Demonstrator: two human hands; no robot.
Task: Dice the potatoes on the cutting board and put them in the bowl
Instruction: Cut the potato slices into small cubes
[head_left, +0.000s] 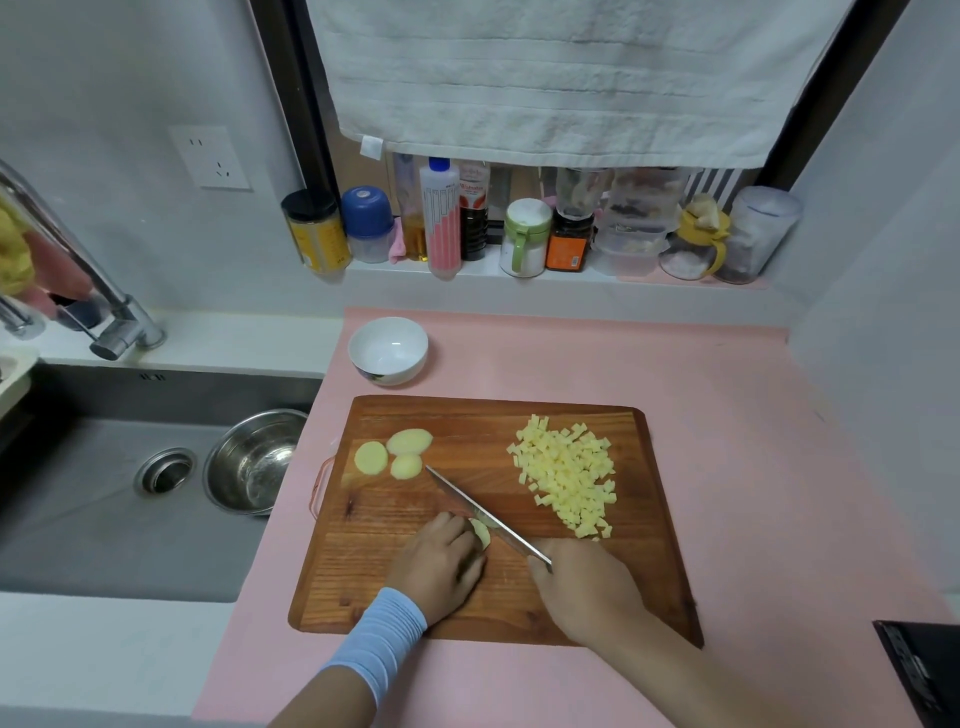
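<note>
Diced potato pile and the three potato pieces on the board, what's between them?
Bare cutting board, in the head view; only the knife tip reaches in beside the potato pieces, well short of the diced pile.

Bare arms, one blue wristband (382, 639).
The left hand (441, 564) had that wide, pale-blue ribbed band snug round its wrist; the right hand (587, 590) and forearm were bare down to the frame edge.
</note>
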